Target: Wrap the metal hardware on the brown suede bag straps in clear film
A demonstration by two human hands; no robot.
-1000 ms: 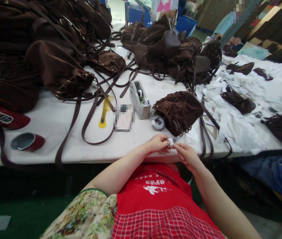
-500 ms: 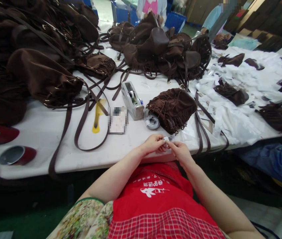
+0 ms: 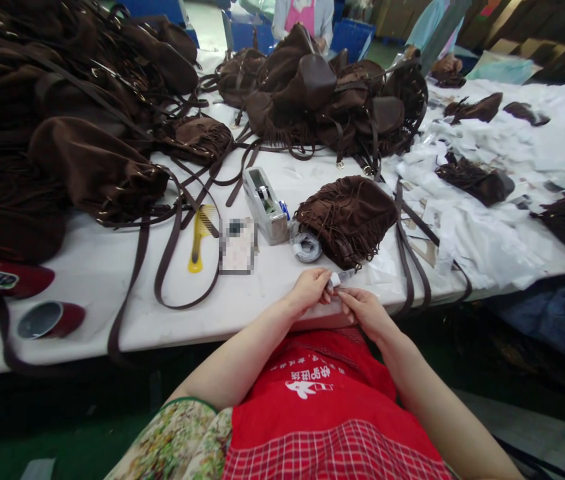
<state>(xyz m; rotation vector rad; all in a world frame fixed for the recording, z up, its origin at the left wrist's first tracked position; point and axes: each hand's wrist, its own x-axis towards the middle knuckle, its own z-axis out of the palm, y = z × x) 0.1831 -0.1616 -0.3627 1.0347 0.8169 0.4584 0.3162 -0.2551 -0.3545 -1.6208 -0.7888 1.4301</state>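
White piece (image 3: pixel 336 279) crosswise; pointing right

A white tabletop (image 3: pixel 242 303) carries everything, with a grey tape dispenser (image 3: pixel 275 228) standing near its middle. Just right of the dispenser lie a coiled grey ring (image 3: pixel 306 248) and a fringed brown bag (image 3: pixel 347 217). To its left are a blurred flat rectangle (image 3: pixel 237 257), perhaps a phone, then a yellow comb (image 3: pixel 195 247); well left, dark straps (image 3: pixel 133 287) and a tipped red cup (image 3: pixel 67 321). Beyond it sits a heap of brown bags (image 3: pixel 287 87), with a larger pile (image 3: pixel 87 160) far left. Crumpled white sheets (image 3: pixel 492 247) spread well to its right.
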